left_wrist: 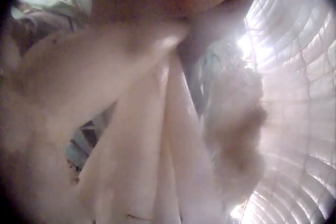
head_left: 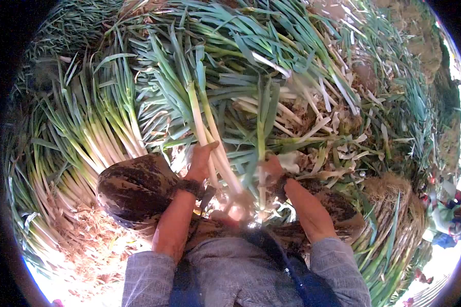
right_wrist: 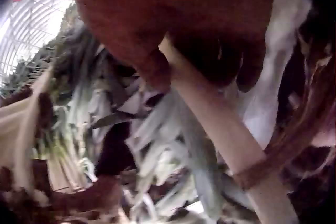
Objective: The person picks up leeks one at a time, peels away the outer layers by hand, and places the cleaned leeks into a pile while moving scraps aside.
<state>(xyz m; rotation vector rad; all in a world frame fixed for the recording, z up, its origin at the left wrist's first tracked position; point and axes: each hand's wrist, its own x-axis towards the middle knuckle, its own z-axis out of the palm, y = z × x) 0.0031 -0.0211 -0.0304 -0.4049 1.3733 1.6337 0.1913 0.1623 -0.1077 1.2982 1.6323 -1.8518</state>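
Observation:
My left hand point(head_left: 201, 162) grips a few leeks by their white shanks point(head_left: 196, 113), their green leaves pointing up and away and their root ends low between my knees. Close up in the left wrist view, pale shanks point(left_wrist: 136, 145) fan out below the curled finger. A single leek point(head_left: 261, 123) stands nearly upright in my right hand point(head_left: 272, 166), the thumb and fingers round its stem. The right wrist view shows its pale stem point(right_wrist: 220, 119) running down from the fingers, with a brown dry strip point(right_wrist: 278, 153) across it.
Leeks with pale stems point(head_left: 100, 138) lie in a row at the left. More leeks point(head_left: 271, 36) are heaped ahead, with loose leaves point(head_left: 317, 153) at the right. A rooty pile point(head_left: 394, 204) stands beside my muddy right knee point(head_left: 333, 204). Another person point(head_left: 443, 220) is at the far right.

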